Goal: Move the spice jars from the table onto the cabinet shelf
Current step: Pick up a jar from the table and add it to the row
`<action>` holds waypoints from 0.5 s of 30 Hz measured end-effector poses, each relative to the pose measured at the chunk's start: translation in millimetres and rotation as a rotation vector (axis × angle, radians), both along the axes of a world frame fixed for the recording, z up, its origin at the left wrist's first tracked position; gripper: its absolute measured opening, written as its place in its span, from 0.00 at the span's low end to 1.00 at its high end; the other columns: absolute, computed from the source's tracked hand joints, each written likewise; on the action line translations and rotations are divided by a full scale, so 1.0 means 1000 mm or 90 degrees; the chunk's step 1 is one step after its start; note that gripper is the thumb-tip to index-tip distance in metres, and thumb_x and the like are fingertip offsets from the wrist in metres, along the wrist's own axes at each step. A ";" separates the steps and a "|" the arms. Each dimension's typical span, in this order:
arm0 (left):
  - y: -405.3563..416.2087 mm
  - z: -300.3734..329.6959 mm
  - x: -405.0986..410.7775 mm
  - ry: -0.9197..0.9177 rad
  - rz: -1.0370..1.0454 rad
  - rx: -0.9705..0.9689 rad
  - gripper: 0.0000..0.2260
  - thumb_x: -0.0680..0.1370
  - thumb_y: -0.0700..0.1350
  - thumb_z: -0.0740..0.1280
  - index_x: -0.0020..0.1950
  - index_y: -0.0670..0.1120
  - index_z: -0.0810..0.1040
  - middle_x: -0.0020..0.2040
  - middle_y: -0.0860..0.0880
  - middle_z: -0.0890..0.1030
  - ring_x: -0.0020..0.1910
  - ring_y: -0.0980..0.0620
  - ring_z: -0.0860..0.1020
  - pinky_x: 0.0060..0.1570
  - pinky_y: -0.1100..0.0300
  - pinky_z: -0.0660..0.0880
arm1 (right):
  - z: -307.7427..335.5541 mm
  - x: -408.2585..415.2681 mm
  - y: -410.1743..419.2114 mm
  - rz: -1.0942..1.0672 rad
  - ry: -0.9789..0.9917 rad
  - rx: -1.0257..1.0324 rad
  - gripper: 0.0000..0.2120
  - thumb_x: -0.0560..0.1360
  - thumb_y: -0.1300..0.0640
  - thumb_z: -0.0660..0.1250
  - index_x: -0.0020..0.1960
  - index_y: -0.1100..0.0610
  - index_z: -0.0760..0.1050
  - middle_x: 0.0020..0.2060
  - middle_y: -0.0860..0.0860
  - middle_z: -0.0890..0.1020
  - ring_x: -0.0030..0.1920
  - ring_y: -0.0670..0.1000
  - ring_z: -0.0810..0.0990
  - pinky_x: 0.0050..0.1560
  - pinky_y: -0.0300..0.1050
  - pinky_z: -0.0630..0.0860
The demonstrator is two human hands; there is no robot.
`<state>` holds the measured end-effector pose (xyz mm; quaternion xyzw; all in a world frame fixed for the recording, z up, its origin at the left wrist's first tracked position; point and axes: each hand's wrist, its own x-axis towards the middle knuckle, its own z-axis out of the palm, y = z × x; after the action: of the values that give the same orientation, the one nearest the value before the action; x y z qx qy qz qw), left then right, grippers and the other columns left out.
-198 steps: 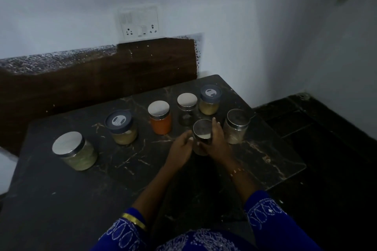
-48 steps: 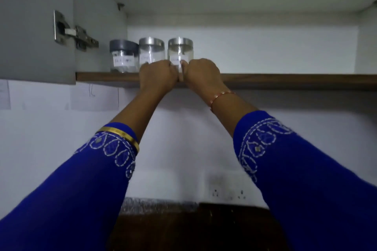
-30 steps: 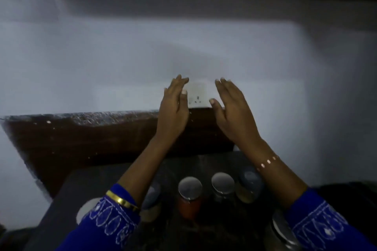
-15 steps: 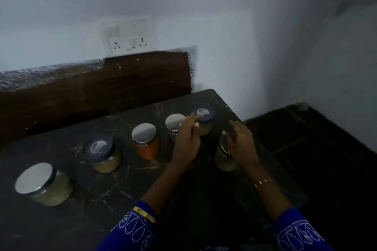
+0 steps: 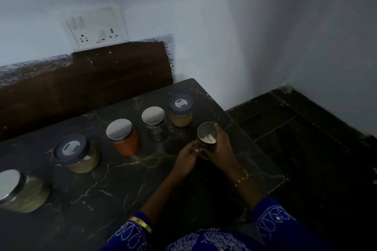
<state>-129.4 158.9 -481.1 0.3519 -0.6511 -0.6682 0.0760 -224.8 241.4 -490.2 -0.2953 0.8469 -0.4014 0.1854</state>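
Several spice jars stand on the dark marble table [image 5: 126,185]. Both hands wrap a small steel-lidded jar [image 5: 206,136] near the table's right edge: my right hand [image 5: 223,152] around its right side, my left hand [image 5: 186,158] against its left. Behind it stand a dark-lidded jar of pale powder [image 5: 181,112], a steel-lidded dark jar [image 5: 154,123], an orange jar [image 5: 123,137], a larger dark-lidded jar [image 5: 76,154] and a wide steel-lidded jar [image 5: 19,190] at the far left. The cabinet shelf is out of view.
A brown backsplash [image 5: 87,79] runs behind the table, with a white switch and socket plate [image 5: 94,26] on the wall above it. The table's right edge drops to a dark tiled floor [image 5: 306,132] in the room corner.
The earlier jar was left on the cabinet shelf and my hands came down. In the last half second both hands closed around the steel-lidded jar at the table's right.
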 end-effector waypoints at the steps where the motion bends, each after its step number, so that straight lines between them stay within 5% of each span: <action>1: 0.001 0.002 0.001 -0.005 0.004 0.005 0.15 0.79 0.32 0.55 0.65 0.38 0.69 0.57 0.46 0.75 0.48 0.59 0.75 0.43 0.69 0.73 | 0.000 0.000 -0.001 -0.018 -0.010 -0.010 0.50 0.65 0.55 0.77 0.76 0.56 0.49 0.72 0.57 0.61 0.72 0.56 0.63 0.69 0.46 0.64; 5: -0.004 0.008 0.004 -0.026 0.019 0.079 0.15 0.80 0.33 0.54 0.66 0.35 0.69 0.61 0.40 0.75 0.46 0.54 0.77 0.37 0.72 0.74 | -0.001 -0.007 -0.006 -0.068 -0.030 -0.007 0.51 0.61 0.53 0.79 0.76 0.57 0.53 0.72 0.56 0.64 0.72 0.56 0.64 0.70 0.50 0.63; 9: -0.023 0.016 0.016 -0.053 0.050 0.082 0.16 0.80 0.37 0.55 0.67 0.40 0.69 0.66 0.40 0.73 0.63 0.43 0.73 0.56 0.58 0.71 | 0.009 -0.005 -0.012 -0.077 -0.087 -0.073 0.44 0.61 0.56 0.79 0.72 0.55 0.61 0.69 0.53 0.69 0.70 0.55 0.68 0.67 0.48 0.67; 11: -0.034 0.020 0.028 -0.040 0.089 0.075 0.13 0.80 0.39 0.56 0.63 0.44 0.73 0.65 0.41 0.74 0.62 0.44 0.74 0.58 0.55 0.72 | 0.023 0.001 -0.017 -0.067 -0.173 -0.127 0.42 0.64 0.59 0.77 0.72 0.52 0.59 0.70 0.53 0.67 0.70 0.55 0.66 0.67 0.50 0.68; 15: -0.044 0.037 0.057 0.001 0.156 0.161 0.09 0.80 0.44 0.57 0.55 0.48 0.75 0.57 0.41 0.77 0.53 0.47 0.77 0.49 0.56 0.75 | 0.052 0.016 -0.026 -0.001 -0.363 -0.271 0.34 0.69 0.61 0.72 0.70 0.50 0.60 0.68 0.55 0.68 0.60 0.54 0.73 0.48 0.45 0.77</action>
<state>-72.1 115.1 -444.5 0.4350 -0.5142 -0.7306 0.1125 -208.6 215.2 -438.7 -0.2025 0.6588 -0.6353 0.3483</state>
